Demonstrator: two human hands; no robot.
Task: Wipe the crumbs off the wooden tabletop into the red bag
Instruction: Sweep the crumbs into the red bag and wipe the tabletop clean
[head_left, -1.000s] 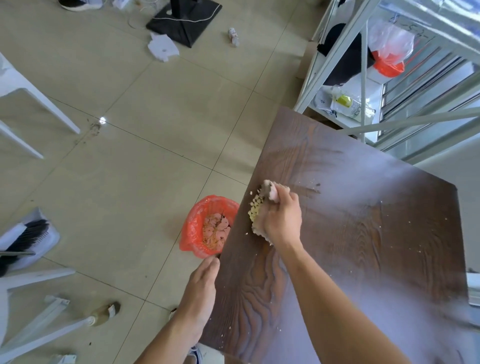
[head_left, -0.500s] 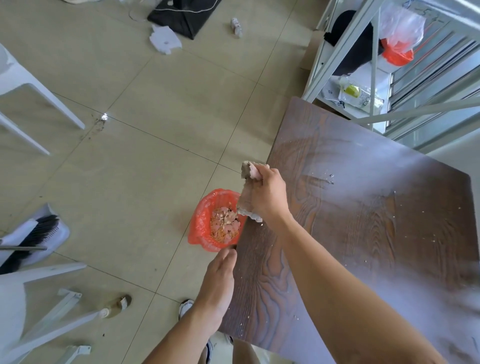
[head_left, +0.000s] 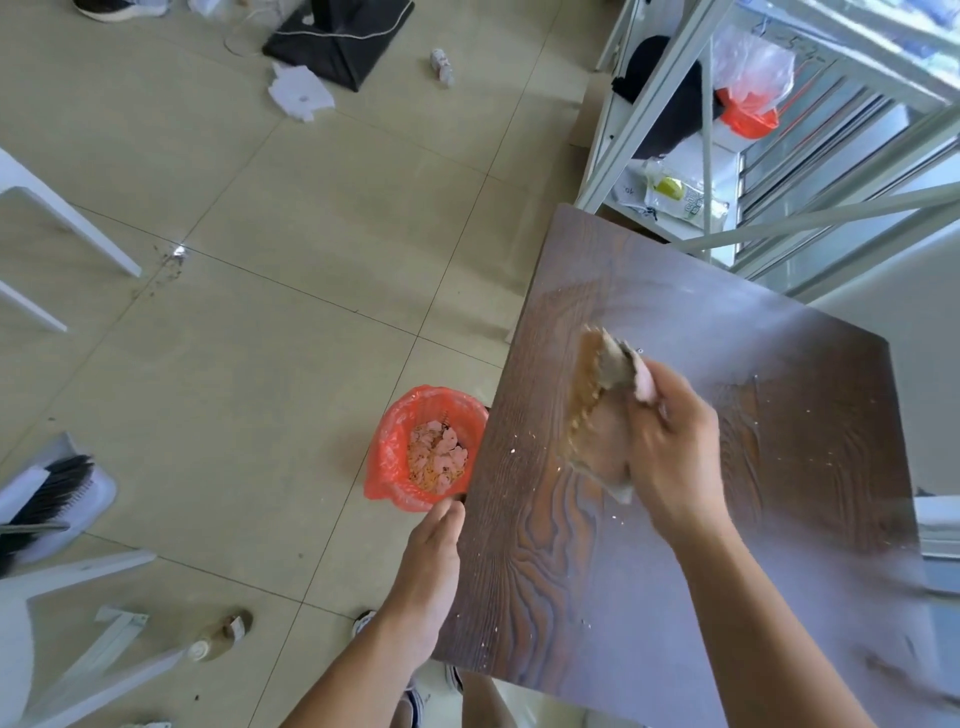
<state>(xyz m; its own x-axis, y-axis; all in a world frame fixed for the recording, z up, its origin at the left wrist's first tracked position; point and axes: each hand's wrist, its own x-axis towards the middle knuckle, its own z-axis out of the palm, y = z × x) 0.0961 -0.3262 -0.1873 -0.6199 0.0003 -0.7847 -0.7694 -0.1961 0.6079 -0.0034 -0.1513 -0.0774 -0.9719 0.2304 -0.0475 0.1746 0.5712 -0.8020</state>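
The dark wooden tabletop (head_left: 675, 597) fills the right half of the head view. My right hand (head_left: 675, 447) grips a crumpled cloth (head_left: 610, 410) pressed flat on the wood, with a blurred line of yellowish crumbs (head_left: 581, 410) along its left edge. Small white crumbs are scattered around it. The red bag (head_left: 395, 441) stands open on the floor just left of the table edge, holding pink and yellow scraps. My left hand (head_left: 428, 566) lies against the table's left edge, near the bag, fingers together and holding nothing that I can see.
A white metal rack (head_left: 675, 109) with bags stands behind the table. White chair legs (head_left: 78, 239) are at left, a dustpan with brush (head_left: 47, 493) at lower left, a bottle (head_left: 223, 631) on the tiled floor, a black stand base (head_left: 337, 36) at the top.
My right hand with the cloth swept crumbs off the left edge over the bag, then moved back right onto the tabletop behind a new line of crumbs. The left hand stayed at the edge.
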